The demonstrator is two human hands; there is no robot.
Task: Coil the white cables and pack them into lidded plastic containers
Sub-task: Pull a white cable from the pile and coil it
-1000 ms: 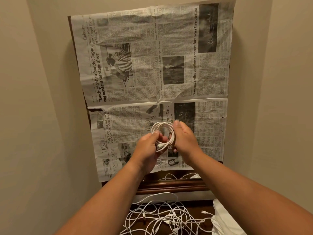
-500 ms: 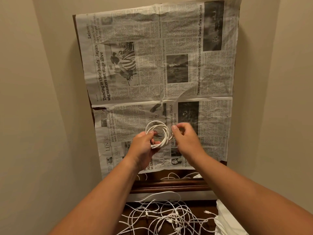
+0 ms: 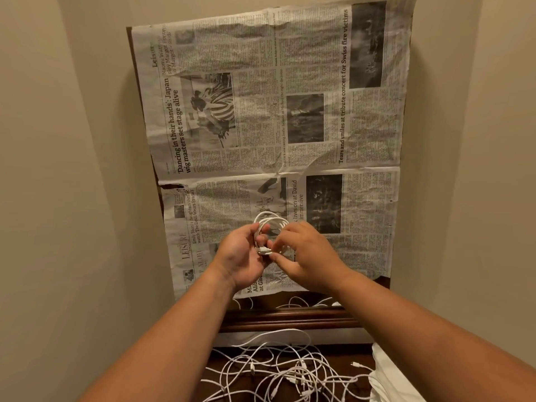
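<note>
Big newspaper sheet [image 3: 290,111] covers most of the dark wood top [image 3: 290,320], btwn beige walls [image 3: 72,169] on either side. At the near edge, below the wood's moulded lip, a loose tangle of white cables [image 3: 284,372] sprawls on dark wood, w/ a few more strands poking out from under the paper's near edge. White material [image 3: 385,372] at bottom R corner; fabric or plastic, can't tell. My L hand [image 3: 240,256] and R hand [image 3: 307,253] meet above the paper's lower half. L fingers are curled round the L side of a small coiled white cable [image 3: 269,220], a few loops thick, top arc showing above both hands. R thumb & forefinger pinch the coil's lower part, right by its plug end [image 3: 264,251], which lies against my L palm. R hand hides the coil's R side. Forearms cover part of the tangle & the lip.
</note>
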